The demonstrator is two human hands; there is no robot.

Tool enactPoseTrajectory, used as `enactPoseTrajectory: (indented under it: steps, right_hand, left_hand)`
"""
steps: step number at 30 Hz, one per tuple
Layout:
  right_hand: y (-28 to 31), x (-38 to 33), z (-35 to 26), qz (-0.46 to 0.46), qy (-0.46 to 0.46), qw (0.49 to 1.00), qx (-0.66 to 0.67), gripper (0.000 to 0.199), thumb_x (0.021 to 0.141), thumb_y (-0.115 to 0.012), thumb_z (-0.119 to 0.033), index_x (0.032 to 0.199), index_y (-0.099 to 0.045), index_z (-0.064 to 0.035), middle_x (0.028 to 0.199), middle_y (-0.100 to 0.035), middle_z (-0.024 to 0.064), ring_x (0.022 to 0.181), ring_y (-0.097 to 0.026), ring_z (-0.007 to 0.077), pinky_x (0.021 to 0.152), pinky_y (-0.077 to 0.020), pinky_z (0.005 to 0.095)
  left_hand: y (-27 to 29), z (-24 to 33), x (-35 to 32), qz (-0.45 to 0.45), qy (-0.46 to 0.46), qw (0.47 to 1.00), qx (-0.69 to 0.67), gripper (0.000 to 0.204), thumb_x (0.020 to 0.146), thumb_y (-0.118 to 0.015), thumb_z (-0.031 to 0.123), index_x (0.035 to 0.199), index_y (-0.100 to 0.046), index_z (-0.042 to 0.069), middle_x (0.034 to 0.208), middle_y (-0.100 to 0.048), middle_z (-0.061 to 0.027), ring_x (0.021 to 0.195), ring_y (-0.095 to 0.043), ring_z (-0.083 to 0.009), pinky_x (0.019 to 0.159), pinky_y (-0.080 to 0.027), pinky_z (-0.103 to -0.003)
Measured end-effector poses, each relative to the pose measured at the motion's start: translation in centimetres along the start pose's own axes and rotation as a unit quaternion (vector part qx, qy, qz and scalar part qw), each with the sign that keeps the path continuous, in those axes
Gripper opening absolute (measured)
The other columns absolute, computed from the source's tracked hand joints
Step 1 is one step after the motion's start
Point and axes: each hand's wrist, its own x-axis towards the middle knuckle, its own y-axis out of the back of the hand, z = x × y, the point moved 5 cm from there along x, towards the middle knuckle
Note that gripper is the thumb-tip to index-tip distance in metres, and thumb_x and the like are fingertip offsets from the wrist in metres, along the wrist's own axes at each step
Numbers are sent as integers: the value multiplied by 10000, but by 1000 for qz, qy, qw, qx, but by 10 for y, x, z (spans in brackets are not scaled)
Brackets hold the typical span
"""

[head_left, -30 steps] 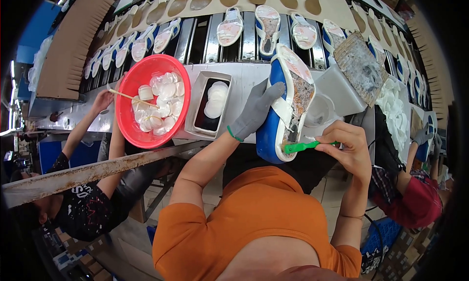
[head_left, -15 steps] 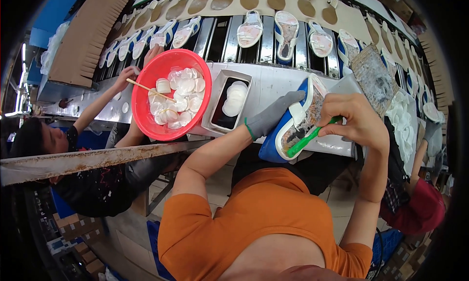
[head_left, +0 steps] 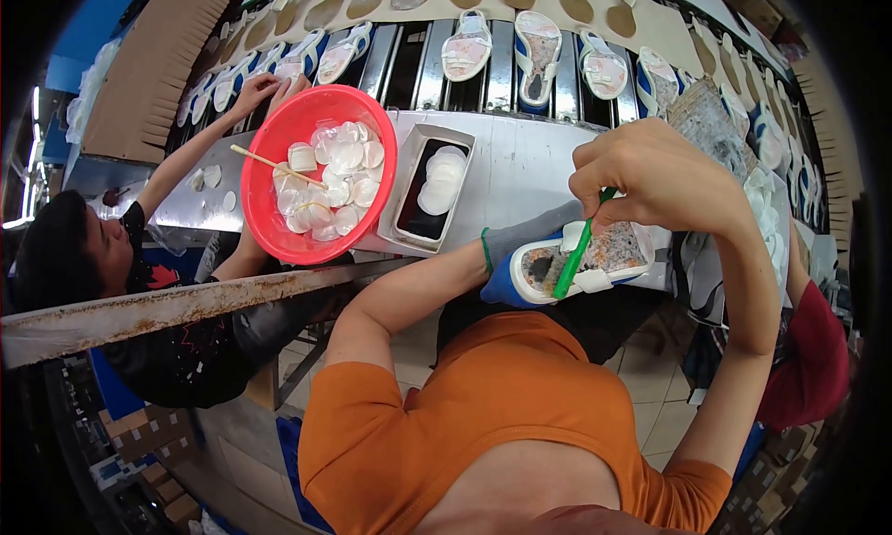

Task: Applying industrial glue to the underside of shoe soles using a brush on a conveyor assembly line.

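My left hand (head_left: 539,226), in a grey glove, holds a blue-and-white sandal (head_left: 627,247) from its far side; most of its fingers are hidden behind the shoe. The sandal lies nearly level from left to right, its rough, speckled inner sole facing up and a white strap across it. Bare and pinched closed, my right hand (head_left: 632,172) grips a slim green brush (head_left: 576,256) from above. The brush's lower end is over the sandal's left end, by the white rim.
Left of my arm are a red basin (head_left: 255,228) of white discs with a stick and a white tray (head_left: 418,240) of dark liquid. Sandals (head_left: 466,52) line the rollers beyond. A co-worker's hands (head_left: 269,91) are at the left; a rusty bar (head_left: 186,298) crosses there.
The sandal has turned clockwise from steeply slanted to nearly level. My right hand has risen, tipping the brush more upright. The co-worker's hands have moved to a sandal on the rollers.
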Motion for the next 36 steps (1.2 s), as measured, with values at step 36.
enactPoseTrajectory:
  steps: [36]
  right_hand:
    - [-39,-93,36,433,-132,887,95,170,825,-756,-196,821,-681,-44,794,-639,71,690,-626,249,572,-476,337]
  left_hand:
    - [113,5,7,146,-323,932,77,689,879,-559,428,1405,-420,5,1289,-560,-141,1154,-573,-249,967,-494,-394]
